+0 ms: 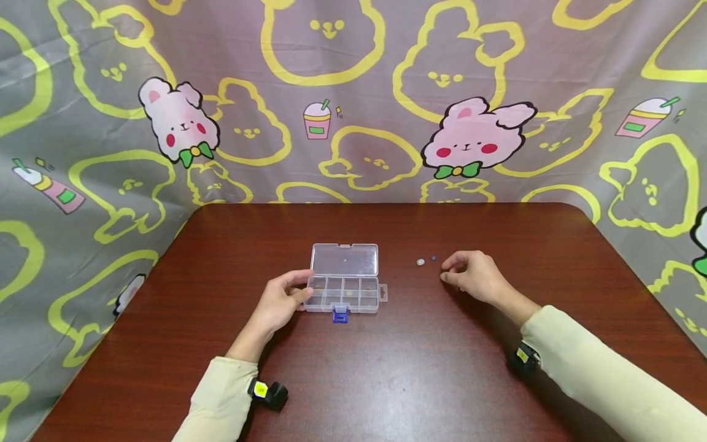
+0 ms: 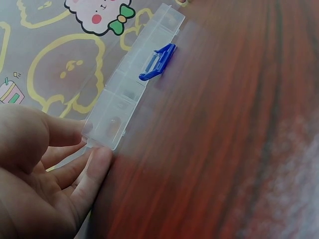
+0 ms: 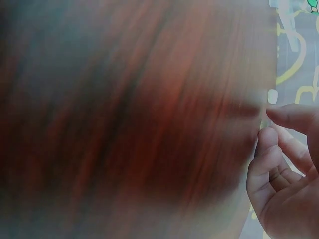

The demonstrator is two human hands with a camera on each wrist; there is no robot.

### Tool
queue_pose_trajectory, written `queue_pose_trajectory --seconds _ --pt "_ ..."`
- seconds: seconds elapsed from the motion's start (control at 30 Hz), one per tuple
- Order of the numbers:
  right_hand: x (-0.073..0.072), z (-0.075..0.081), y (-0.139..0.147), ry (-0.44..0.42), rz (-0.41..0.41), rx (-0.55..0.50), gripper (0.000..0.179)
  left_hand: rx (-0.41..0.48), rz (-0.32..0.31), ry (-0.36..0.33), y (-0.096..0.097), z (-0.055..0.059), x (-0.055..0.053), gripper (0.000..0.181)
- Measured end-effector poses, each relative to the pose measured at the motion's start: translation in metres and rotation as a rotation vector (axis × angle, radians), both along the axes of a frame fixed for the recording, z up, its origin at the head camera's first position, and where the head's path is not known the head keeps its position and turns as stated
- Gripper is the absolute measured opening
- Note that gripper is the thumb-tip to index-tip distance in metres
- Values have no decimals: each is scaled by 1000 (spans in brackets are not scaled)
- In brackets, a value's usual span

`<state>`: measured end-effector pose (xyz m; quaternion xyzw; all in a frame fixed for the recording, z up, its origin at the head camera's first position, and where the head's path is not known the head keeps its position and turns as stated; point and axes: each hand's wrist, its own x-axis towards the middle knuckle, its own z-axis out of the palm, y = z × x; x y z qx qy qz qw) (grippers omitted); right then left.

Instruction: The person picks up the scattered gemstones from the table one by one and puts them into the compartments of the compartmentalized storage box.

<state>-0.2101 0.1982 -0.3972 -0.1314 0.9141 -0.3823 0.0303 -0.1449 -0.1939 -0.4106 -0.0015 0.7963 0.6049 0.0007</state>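
Note:
A clear plastic compartment box point(image 1: 342, 301) stands on the table with its lid point(image 1: 345, 260) raised at the back. Its blue latch point(image 1: 340, 315) hangs at the front. Small pieces show faintly in some compartments. My left hand point(image 1: 280, 301) grips the box's left end between thumb and fingers; the left wrist view shows the box point(image 2: 127, 89) from its end. To the right lie a whitish bead point(image 1: 420, 262) and a smaller bluish bead point(image 1: 433, 258). Beside them, my right hand point(image 1: 476, 276) is low over the table, a small gap between thumb and bent forefinger.
The dark reddish wooden table point(image 1: 386, 380) runs back to a patterned curtain point(image 1: 364, 104), which also closes off both sides. A hanging tab point(image 1: 383, 293) sticks out from the box's right end. Each wrist wears a black camera point(image 1: 270, 393).

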Motion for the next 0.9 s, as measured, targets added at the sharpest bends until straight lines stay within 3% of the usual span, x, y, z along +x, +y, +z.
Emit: queue_pose_trajectory --seconds 0.53,0.9 --pt "-3 0 -1 3 7 28 12 -1 -4 6 0 1 0 37" --pt "-1 0 -1 4 12 48 3 -6 -7 1 -1 1 1 37"
